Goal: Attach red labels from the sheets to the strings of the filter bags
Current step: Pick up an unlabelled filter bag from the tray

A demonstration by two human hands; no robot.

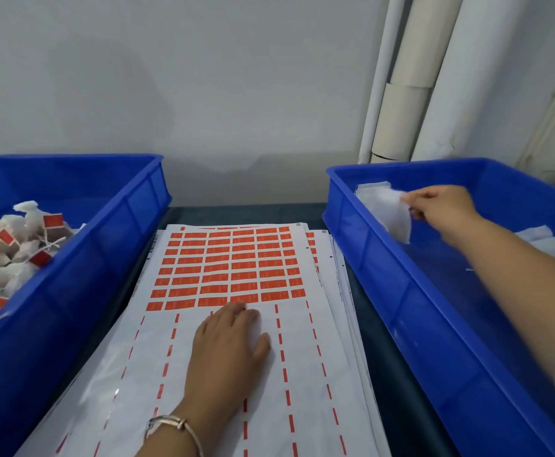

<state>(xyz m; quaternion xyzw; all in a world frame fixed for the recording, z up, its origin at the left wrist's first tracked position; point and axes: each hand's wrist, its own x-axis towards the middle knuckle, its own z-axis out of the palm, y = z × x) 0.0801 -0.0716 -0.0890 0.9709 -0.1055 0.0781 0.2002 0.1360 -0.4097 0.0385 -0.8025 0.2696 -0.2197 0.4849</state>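
A stack of label sheets (236, 357) lies between two blue bins; red labels (233, 263) fill the far half of the top sheet, and the near half is peeled bare. My left hand (230, 344) rests flat on the sheet, fingertips at the nearest row of labels. My right hand (441, 207) reaches into the right blue bin (401, 291) and pinches a white filter bag (393, 214) held above the bin floor. The left blue bin (104, 245) holds several filter bags with red labels (9, 245) on their strings.
More white bags (543, 240) lie behind my right forearm in the right bin. White pipes and a cardboard tube (408, 77) stand against the grey wall behind it. The dark table (381, 374) shows between sheets and bins.
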